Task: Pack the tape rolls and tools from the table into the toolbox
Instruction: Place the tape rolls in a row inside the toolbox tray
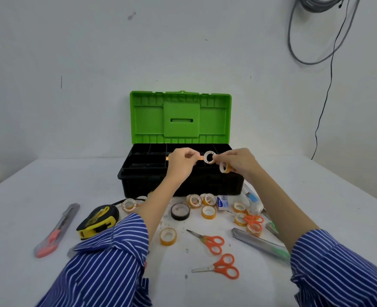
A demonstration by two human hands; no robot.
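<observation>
The toolbox stands open at the table's middle, black body with compartments, green lid upright behind. Above its tray my left hand pinches a strip of tape pulled from a small roll. My right hand holds that roll by its fingertips and carries a second yellow roll lower in the fingers. Several yellow tape rolls and a black roll lie in front of the box. Three orange scissors lie nearer me.
A yellow-black tape measure and a utility knife with a pink slider lie at the left. A grey-green utility knife, a white glue bottle and a small white box lie at the right. Cables hang on the wall.
</observation>
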